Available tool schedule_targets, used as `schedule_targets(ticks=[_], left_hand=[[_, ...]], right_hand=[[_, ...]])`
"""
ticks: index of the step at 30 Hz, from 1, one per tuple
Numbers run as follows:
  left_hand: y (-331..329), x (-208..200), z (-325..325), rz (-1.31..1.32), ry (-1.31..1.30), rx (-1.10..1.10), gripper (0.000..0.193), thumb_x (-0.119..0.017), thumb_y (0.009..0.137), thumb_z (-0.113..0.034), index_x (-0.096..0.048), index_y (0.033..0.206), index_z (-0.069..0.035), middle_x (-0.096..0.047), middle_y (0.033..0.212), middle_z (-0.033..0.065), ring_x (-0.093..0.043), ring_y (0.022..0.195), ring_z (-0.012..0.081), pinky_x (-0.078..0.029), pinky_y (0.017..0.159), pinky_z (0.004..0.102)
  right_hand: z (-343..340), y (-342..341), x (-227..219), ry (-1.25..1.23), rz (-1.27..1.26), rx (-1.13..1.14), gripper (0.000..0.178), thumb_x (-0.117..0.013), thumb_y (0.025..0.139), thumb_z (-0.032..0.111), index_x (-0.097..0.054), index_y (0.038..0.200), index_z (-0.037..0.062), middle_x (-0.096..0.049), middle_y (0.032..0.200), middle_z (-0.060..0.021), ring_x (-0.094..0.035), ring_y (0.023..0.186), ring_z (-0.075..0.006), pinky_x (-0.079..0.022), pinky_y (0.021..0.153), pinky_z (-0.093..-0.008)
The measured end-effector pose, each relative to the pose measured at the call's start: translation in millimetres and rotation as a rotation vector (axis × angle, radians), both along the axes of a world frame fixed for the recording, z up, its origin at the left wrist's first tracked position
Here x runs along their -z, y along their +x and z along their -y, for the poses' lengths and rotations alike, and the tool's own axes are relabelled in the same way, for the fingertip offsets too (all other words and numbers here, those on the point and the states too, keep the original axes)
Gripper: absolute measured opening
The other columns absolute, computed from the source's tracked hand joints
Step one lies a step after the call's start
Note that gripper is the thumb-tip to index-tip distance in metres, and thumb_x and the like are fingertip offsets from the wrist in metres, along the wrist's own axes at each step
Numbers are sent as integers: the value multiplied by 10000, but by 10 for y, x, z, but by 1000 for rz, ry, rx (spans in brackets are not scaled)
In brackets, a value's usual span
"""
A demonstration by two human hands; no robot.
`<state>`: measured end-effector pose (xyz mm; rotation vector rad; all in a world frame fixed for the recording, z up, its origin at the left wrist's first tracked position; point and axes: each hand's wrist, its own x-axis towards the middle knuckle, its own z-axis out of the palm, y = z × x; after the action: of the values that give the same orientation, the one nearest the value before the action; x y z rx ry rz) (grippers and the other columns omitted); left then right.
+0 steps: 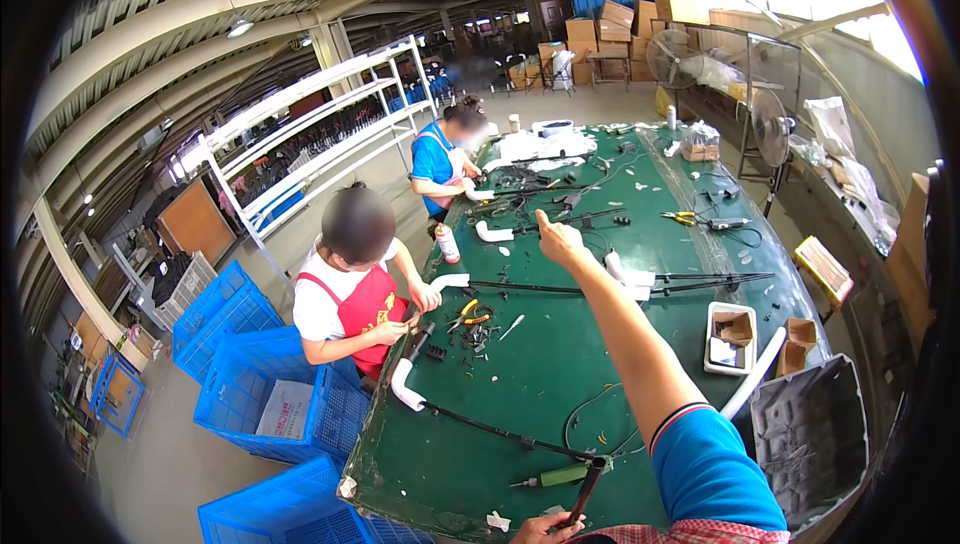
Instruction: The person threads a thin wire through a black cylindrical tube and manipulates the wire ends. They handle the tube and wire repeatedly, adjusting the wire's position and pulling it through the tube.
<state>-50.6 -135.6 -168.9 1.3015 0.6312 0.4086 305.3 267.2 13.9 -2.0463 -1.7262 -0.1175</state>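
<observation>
At the bottom edge, my left hand point(543, 528) is closed around a short black tube point(588, 492). The tube's upper end meets a thin black rod point(500, 431) that runs left to a white curved sleeve point(404, 386) on the table's near left side. A green hand tool with a thin tip, likely an electric screwdriver point(556, 476), lies beside the tube. My right arm reaches far over the green table point(520, 364). At its end my right hand point(563, 242) is raised with the index finger stretched out, and nothing shows in it.
Two co-workers point(355, 284) point(445, 159) handle similar parts along the left edge. Pliers point(462, 316), a spray can point(447, 244) and more white-sleeved rods point(630, 279) lie about the table. A white bin point(731, 338) stands right; blue crates point(270, 394) stand left on the floor.
</observation>
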Motion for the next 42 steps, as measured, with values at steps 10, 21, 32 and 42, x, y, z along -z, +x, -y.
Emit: schedule_targets(ticks=[10, 21, 32, 42], left_hand=[[-27, -54, -51, 56, 97, 50, 166, -654, 895, -162, -668, 1010, -43, -646, 845, 31, -592, 749, 119, -484, 663, 288], [-90, -166, -114, -130, 76, 132, 341, -626, 938, -214, -612, 1210, -9, -676, 1072, 101, -626, 1002, 113, -483, 878, 240], [68, -243, -189, -124, 120, 310, 352, -606, 950, -229, -600, 1230, -17, -684, 1071, 68, -626, 1024, 101, -475, 908, 231], [43, -128, -73, -50, 43, 166, 308, -580, 963, -150, -589, 1221, 18, -651, 1108, 108, -604, 1063, 157, -473, 921, 283]], right_hand=[[444, 32, 803, -17, -30, -24, 461, -538, 824, 163, -419, 1264, 92, -671, 793, -216, -667, 756, -394, -534, 672, -503], [4078, -745, 3281, -627, -912, 129, 346, -548, 874, 333, -657, 712, 48, -657, 608, -55, -620, 509, -161, -518, 557, -327], [5409, -876, 3752, -560, -1073, 557, 241, -563, 838, 219, -669, 740, 27, -661, 615, -78, -621, 512, -178, -514, 527, -320], [5512, -847, 4889, -260, 23, 207, 66, -590, 778, 199, -602, 795, 136, -567, 716, -56, -550, 598, -221, -423, 483, -380]])
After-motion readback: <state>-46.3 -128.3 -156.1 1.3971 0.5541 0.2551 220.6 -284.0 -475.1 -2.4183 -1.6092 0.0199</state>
